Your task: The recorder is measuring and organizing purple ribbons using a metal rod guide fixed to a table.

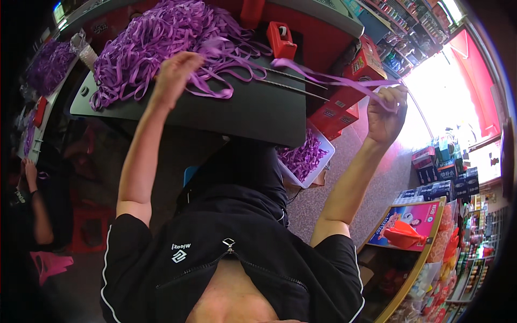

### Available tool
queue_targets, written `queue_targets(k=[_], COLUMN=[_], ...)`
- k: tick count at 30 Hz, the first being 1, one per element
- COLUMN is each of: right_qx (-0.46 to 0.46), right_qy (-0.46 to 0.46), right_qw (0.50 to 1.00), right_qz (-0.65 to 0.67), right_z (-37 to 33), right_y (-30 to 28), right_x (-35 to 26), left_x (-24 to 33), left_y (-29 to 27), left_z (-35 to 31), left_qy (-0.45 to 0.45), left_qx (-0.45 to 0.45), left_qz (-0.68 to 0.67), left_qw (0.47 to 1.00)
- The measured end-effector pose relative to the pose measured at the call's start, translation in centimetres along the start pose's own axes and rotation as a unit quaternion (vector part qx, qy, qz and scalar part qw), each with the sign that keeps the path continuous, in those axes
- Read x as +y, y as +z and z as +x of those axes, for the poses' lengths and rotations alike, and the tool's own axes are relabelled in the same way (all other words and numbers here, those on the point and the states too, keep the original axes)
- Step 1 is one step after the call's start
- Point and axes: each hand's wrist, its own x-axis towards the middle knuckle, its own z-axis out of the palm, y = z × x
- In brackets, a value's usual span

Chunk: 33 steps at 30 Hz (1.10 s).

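Observation:
My right hand point(386, 113) is raised to the right of the black table point(242, 113), its fingers closed on a purple ribbon point(344, 82). That ribbon stretches leftward across the table's right end and also loops below the fingers. Over the near side of a big heap of purple ribbons point(145, 46) is my left hand point(180, 70), fingers bent together. A blurred ribbon passes close to its fingertips; whether they grip it is unclear. Two thin metal rods point(293, 81) stick out past the table's right edge, under the stretched ribbon.
A red tape dispenser point(282, 42) stands at the table's back. Red cartons point(344, 91) are beside its right end. A white bin point(312, 175) of purple ribbons sits on the floor. At left, another person's hand point(29, 169) works at a table. A display case point(404, 242) stands lower right.

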Motion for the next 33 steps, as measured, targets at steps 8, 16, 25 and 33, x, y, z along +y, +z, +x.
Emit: queue_targets(k=[8, 16, 25, 33], right_qx=[0.063, 0.078, 0.016, 0.173], right_qy=[0.047, 0.063, 0.088, 0.136], right_qw=[0.997, 0.994, 0.996, 0.611], right_qz=[0.018, 0.036, 0.002, -0.761], right_z=[0.9, 0.5, -5.9, -16.9], right_y=[0.1, 2.8, 8.7, 4.0], right_x=[1.6, 4.9, 7.0, 1.7], left_x=[-3.7, 6.5, 3.1, 3.7], left_y=[-3.2, 8.6, 15.0, 11.3], left_z=[1.4, -7.6, -13.6, -13.1], left_qy=[0.125, -0.160, -0.421, -0.220], left_qx=[0.118, -0.278, -0.291, -0.202], left_qz=[0.542, -0.214, -0.653, -0.544], left_qw=[0.822, 0.923, 0.559, 0.784])
